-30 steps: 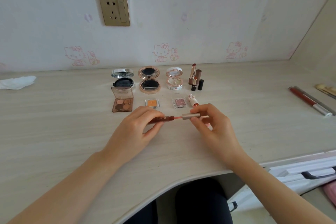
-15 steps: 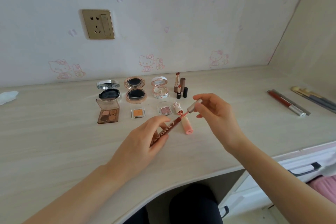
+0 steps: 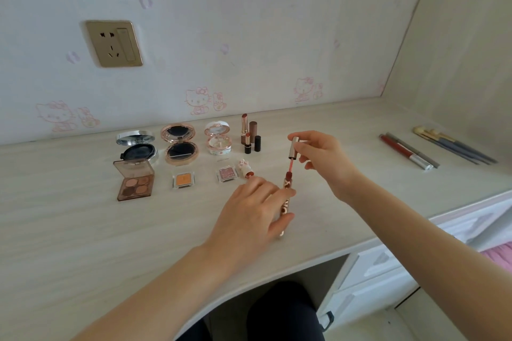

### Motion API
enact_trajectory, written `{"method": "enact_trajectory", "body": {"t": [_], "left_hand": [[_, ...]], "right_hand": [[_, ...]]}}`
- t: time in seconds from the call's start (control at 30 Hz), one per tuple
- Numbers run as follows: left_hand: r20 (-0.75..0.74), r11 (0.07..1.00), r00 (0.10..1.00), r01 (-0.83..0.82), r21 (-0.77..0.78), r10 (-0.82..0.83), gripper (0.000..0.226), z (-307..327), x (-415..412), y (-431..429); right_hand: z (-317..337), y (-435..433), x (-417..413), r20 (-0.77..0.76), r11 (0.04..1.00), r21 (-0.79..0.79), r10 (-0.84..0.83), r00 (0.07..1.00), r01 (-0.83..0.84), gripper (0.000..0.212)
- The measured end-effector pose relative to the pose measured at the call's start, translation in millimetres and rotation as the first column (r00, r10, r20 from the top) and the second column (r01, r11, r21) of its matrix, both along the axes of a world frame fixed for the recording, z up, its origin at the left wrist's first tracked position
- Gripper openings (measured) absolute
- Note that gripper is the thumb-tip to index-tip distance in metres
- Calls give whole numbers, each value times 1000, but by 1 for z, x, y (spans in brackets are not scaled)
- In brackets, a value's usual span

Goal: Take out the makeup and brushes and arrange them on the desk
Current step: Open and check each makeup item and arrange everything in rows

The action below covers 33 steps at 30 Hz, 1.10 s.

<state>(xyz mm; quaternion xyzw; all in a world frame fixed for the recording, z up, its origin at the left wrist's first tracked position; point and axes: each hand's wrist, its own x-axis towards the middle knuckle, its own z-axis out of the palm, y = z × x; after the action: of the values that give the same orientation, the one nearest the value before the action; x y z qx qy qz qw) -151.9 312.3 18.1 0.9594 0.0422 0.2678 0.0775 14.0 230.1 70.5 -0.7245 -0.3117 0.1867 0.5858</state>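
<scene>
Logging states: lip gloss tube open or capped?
Open. Right hand holds the cap and wand above the tube; left hand grips it.

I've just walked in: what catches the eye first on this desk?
Mid-desk, the left hand grips a lip gloss tube while the right hand pinches its silver-capped wand, tip at the tube's mouth. Behind them, open compacts and an eyeshadow palette sit in neat rows; makeup brushes lie far right.

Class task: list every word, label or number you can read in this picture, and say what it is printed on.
On the lip gloss tube in the left hand: large letters, partly covered by that hand, not readable as a word.
On the eyeshadow palette lid: faint print, too small to read.
Nothing else shows readable text.
</scene>
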Motion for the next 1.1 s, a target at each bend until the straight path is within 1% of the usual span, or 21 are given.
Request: {"method": "enact_trajectory", "body": {"t": [0.13,0.3,0.4,0.57,0.7,0.87,1.1], "left_hand": [[-29,1000,999,13,14,-12,45,-2,6,-2],[-97,1000,995,0,28,2,64,-4,6,4],[-113,1000,994,1,29,2,67,-6,5,8],[-21,995,999,-24,94,26,59,-10,9,13],[34,996,999,-10,86,7,50,-10,10,15],[20,998,1000,11,66,-12,45,-18,13,18],[-13,1000,1000,-2,11,2,46,-19,12,19]], "right_hand": [[2,8,12,29,998,-60,21,999,-19,20],[2,24,18,56,991,-122,52,997,-45,21],[0,33,19,60,983,-165,87,994,-76,21],[-4,50,19,80,961,-249,147,986,-123,20],[-6,63,22,124,946,-293,178,976,-135,18],[-15,80,24,192,914,-377,238,952,-152,20],[-26,90,21,347,891,-440,284,894,-112,20]]}}
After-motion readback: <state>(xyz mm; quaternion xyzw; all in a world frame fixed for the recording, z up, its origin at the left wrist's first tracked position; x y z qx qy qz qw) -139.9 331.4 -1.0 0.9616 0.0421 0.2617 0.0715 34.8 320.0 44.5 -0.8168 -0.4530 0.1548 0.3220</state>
